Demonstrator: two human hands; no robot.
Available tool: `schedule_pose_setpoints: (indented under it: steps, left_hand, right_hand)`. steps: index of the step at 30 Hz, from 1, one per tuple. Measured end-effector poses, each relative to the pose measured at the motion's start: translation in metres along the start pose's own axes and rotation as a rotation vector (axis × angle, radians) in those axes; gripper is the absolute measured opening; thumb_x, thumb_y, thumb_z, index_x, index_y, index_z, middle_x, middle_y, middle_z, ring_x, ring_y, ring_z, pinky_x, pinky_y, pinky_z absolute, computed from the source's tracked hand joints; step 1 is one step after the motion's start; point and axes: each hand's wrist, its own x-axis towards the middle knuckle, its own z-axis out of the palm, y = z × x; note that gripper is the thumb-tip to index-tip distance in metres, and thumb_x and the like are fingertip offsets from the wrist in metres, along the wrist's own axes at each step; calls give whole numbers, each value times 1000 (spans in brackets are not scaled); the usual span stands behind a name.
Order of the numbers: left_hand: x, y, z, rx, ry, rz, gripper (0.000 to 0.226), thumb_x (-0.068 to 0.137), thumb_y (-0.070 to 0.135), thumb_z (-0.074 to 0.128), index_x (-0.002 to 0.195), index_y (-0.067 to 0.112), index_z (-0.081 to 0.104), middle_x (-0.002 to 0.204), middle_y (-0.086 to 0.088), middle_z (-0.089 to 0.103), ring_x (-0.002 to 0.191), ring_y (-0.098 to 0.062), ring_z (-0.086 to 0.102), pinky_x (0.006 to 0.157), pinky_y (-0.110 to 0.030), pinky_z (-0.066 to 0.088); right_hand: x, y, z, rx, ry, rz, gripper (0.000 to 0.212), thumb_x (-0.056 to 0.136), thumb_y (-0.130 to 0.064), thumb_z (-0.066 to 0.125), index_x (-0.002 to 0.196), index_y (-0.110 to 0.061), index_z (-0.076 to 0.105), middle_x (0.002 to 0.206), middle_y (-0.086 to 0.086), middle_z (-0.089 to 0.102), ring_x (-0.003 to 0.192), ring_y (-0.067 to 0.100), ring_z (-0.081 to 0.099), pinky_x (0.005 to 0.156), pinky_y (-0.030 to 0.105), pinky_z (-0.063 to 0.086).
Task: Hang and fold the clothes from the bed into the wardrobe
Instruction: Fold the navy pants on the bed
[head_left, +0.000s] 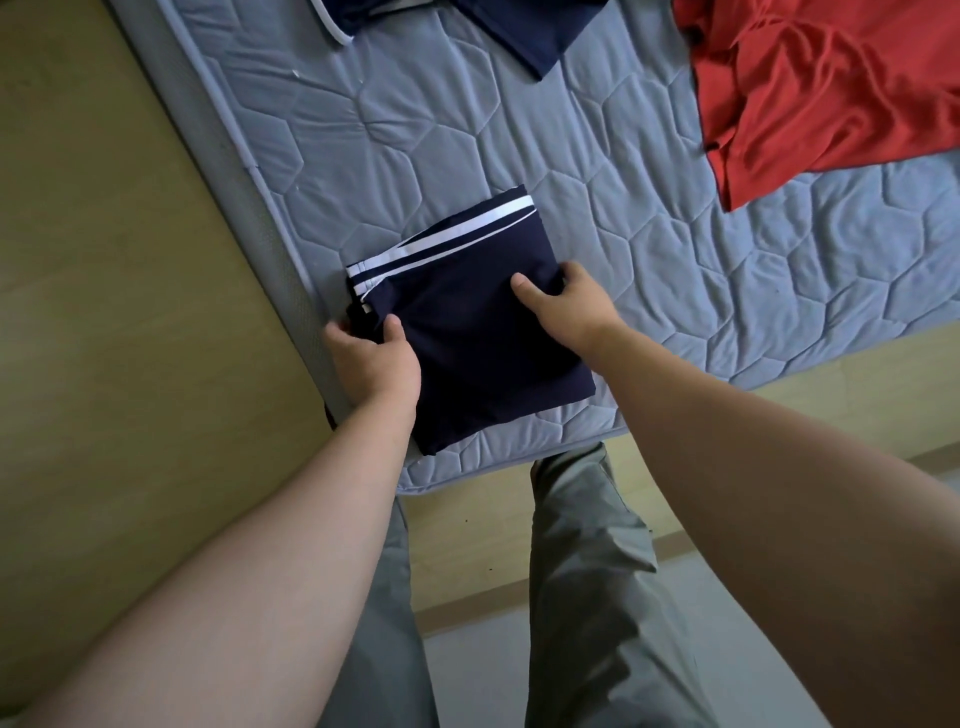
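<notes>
So the folding bit looks done on this one: navy garment with white stripes (467, 343), probably shorts but hard to say folded up, sits square at the near corner of the mattress (415, 145). Left hand (374, 364) pinches its left edge, right hand (561, 301) its right edge, thumbs on top. Next move, I'd guess, is lifting it flat so the fold doesn't flop open, then off to the wardrobe, which isn't in view. Red shirt (810, 93) and another dark blue piece (524, 31) lie further up, well apart, nothing blocking.
</notes>
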Motion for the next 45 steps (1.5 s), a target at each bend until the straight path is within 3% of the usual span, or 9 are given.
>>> schedule_pose_setpoints:
  steps: [5, 8, 17, 22, 25, 32, 36, 41, 45]
  left_hand:
    - [13, 6, -6, -106, -297, -274, 78, 70, 49, 86, 131, 12, 53, 124, -7, 66, 106, -28, 67, 93, -42, 55]
    - [24, 10, -22, -87, -516, -290, 57, 65, 45, 91, 111, 17, 70, 101, -5, 77, 84, -23, 76, 70, -38, 62]
    - [-25, 78, -135, -70, -625, -42, 46, 79, 51, 80, 109, 17, 73, 105, 0, 77, 97, -20, 73, 92, -40, 58]
    - [-74, 138, -260, -155, -672, 60, 42, 81, 53, 76, 106, 19, 74, 100, 4, 78, 92, -18, 75, 82, -37, 60]
    - [-95, 166, -338, -228, -733, 76, 41, 75, 55, 80, 100, 22, 76, 100, 3, 78, 90, -19, 75, 67, -31, 60]
    - [-126, 194, -472, -386, -957, 101, 54, 72, 50, 77, 115, 17, 74, 114, -5, 74, 102, -25, 73, 77, -41, 62]
    - [-136, 201, -529, -496, -913, 224, 55, 77, 46, 74, 123, 16, 69, 117, -7, 73, 105, -27, 72, 85, -44, 60]
    - [-154, 192, -582, -644, -773, 380, 46, 80, 42, 74, 119, 17, 69, 112, -6, 75, 97, -26, 74, 68, -41, 61]
    - [-177, 175, -615, -753, -624, 527, 42, 82, 42, 71, 118, 22, 68, 113, -3, 75, 99, -24, 73, 66, -37, 60]
  right_hand:
    - [5, 1, -2, -34, -27, -3, 68, 84, -68, 60, 129, -19, 47, 111, -5, 57, 95, 17, 57, 79, 31, 45]
    - [-1, 3, -4, 1, -31, -16, 66, 84, -67, 62, 128, -20, 48, 115, -4, 59, 100, 19, 60, 88, 37, 51]
    - [-128, -58, -33, 93, 73, -137, 47, 86, -67, 58, 107, -25, 55, 101, -13, 64, 95, 9, 63, 77, 26, 49]
    - [-247, -140, -52, 252, 75, -148, 66, 91, -72, 41, 129, -20, 57, 116, -9, 61, 114, 14, 59, 102, 37, 48]
    - [-312, -187, -55, 319, 71, -219, 51, 88, -69, 50, 104, -22, 65, 103, -8, 70, 98, 12, 69, 91, 36, 57]
    - [-427, -255, -38, 259, 253, -482, 43, 91, -64, 53, 86, -23, 60, 71, -16, 63, 67, 3, 60, 66, 29, 49]
    - [-470, -290, -22, 228, 297, -605, 37, 96, -57, 52, 90, -22, 61, 83, -8, 66, 77, 8, 63, 71, 29, 52]
    - [-508, -325, -7, 156, 282, -715, 43, 98, -58, 46, 108, -18, 60, 98, -1, 67, 95, 17, 63, 89, 41, 52]
    - [-534, -347, 1, 101, 199, -830, 45, 96, -64, 42, 106, -23, 57, 94, -5, 65, 89, 12, 61, 70, 29, 46]
